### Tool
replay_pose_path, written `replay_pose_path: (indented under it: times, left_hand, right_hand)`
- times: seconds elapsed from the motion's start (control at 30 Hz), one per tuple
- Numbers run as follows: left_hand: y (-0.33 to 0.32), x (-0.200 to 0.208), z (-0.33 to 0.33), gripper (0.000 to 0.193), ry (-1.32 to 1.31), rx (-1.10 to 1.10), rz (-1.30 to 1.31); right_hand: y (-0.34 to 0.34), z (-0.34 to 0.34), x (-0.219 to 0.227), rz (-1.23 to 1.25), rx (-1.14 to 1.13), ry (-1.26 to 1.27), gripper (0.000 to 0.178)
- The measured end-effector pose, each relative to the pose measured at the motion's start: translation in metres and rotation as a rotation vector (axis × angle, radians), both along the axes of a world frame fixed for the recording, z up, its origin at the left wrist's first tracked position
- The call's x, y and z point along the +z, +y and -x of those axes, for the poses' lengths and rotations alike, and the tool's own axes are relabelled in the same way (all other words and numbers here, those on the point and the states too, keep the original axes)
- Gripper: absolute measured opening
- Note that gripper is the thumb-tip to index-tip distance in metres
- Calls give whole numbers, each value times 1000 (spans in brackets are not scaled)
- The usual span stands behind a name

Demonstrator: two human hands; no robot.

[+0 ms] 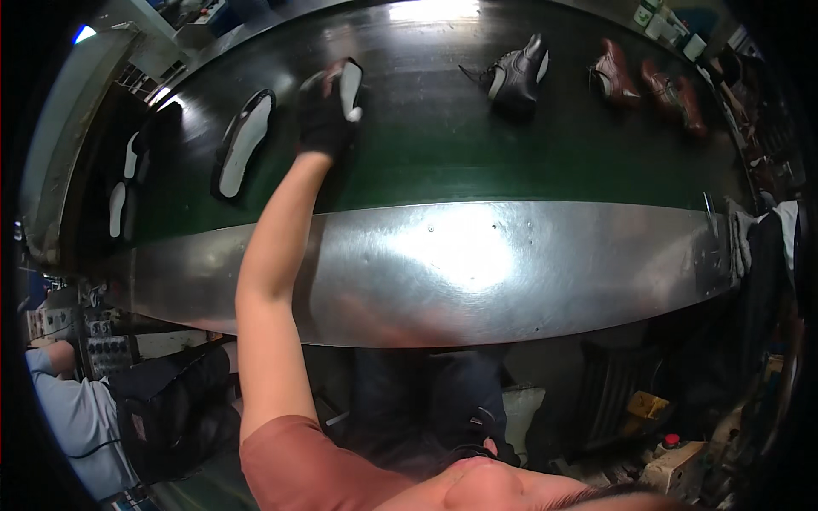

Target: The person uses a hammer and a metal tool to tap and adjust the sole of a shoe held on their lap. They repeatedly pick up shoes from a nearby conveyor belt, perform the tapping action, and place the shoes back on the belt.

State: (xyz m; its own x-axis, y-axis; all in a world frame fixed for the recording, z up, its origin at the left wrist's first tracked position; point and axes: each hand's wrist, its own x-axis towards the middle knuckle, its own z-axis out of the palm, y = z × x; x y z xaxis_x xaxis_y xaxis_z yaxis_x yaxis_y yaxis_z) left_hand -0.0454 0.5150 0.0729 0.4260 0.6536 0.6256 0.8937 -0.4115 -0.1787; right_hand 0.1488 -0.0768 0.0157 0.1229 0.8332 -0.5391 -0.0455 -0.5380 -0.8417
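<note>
My left hand [326,117], in a black glove with a pale thumb tip, reaches across the belt [477,157]. It is closed around a brown shoe [350,86], whose long white underside faces up and to the right. To the left of that hand lies a dark shoe [244,146] on its side, its white underside showing. Farther left are two more white shoe undersides, one [132,155] behind the other [117,209]. A black lace-up shoe [520,78] stands to the right. My right hand is out of view.
Several reddish-brown shoes, among them one with laces [615,75], stand at the far right. A shiny metal ledge [383,272] runs along the belt's near side. At lower left sits a person in a light blue shirt [72,413]. Bottles [645,13] stand at the back right.
</note>
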Motion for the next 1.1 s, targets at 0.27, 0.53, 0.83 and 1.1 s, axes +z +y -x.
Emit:
replay_pose_path:
  times: [0.27, 0.53, 0.83, 1.1]
  left_hand:
    - [-27, 15, 77, 95, -254, 264, 952]
    - [-269, 0, 61, 55, -2155, -831, 1497]
    - [-422, -104, 94, 50, -2050, -602, 1628]
    - [-487, 41, 59, 86, -862, -926, 756]
  right_hand:
    - [-43, 25, -39, -92, -33, 28, 59]
    - [-56, 36, -1, 255, -123, 326, 63]
    - [-52, 30, 30, -62, 82, -20, 59]
    - [17, 58, 92, -549, 160, -271, 30]
